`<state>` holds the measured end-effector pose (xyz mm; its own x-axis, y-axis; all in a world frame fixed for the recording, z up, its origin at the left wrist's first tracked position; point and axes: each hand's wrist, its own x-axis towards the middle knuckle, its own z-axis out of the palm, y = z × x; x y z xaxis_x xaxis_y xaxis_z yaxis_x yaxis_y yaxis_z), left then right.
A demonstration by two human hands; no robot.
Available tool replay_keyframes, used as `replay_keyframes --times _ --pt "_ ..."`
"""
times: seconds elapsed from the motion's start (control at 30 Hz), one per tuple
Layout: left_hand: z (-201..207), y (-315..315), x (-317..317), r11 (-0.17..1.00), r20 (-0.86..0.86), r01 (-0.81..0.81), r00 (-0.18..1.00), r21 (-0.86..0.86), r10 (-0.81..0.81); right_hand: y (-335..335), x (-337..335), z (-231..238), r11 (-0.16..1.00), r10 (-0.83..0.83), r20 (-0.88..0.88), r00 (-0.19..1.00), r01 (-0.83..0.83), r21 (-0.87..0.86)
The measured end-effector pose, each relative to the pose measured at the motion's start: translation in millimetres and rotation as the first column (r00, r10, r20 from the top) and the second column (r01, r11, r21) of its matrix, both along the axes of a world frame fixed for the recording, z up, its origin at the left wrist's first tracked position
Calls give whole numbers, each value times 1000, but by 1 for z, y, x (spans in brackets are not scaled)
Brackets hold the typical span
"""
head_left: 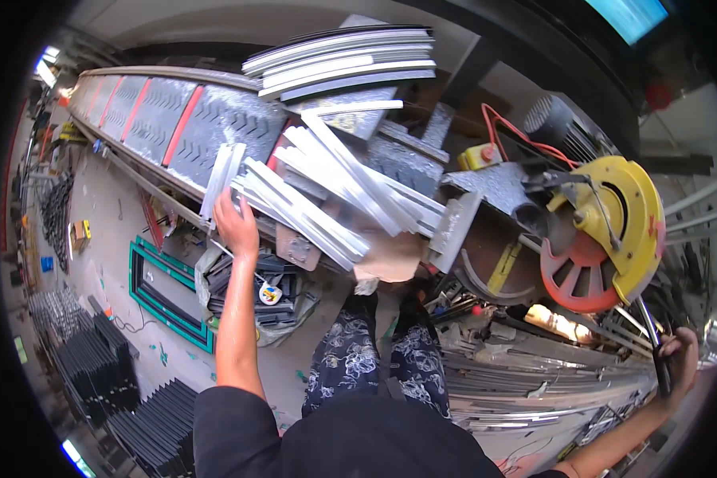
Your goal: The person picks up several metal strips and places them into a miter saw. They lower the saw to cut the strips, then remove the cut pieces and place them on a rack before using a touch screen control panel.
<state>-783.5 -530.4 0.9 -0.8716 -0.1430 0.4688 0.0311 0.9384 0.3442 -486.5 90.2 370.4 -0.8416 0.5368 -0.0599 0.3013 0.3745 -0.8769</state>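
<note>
My left hand reaches over the near edge of the long bench. Its fingers are slightly apart and touch the lower end of a few short silver metal profiles. Just right of it lies a loose pile of longer silver profiles, with more fanned across them. At the far right my right hand is closed round the black handle of a cut-off saw. The saw has a yellow guard and a slotted red lower cover. Its blade cannot be made out.
A stack of long profiles lies behind the bench. A grey motor with an orange cable stands behind the saw. On the floor at left are a green frame and stacks of dark profiles. Metal lengths lie below the saw.
</note>
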Motion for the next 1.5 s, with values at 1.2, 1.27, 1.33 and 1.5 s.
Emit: replay_keyframes --times 1.2,1.27,1.33,1.5 --pt "-76 452 187 719 287 647 659 255 -695 14 -25 -485 977 -193 235 953 164 137" --pt "-86 448 178 716 391 673 618 186 -682 3 -32 -490 962 -270 266 925 251 104" --pt "-92 442 172 720 327 678 654 146 -682 3 -30 -490 961 -276 274 921 258 102" --pt "-90 439 161 724 355 675 647 144 -674 31 -7 -479 982 -178 310 934 187 2"
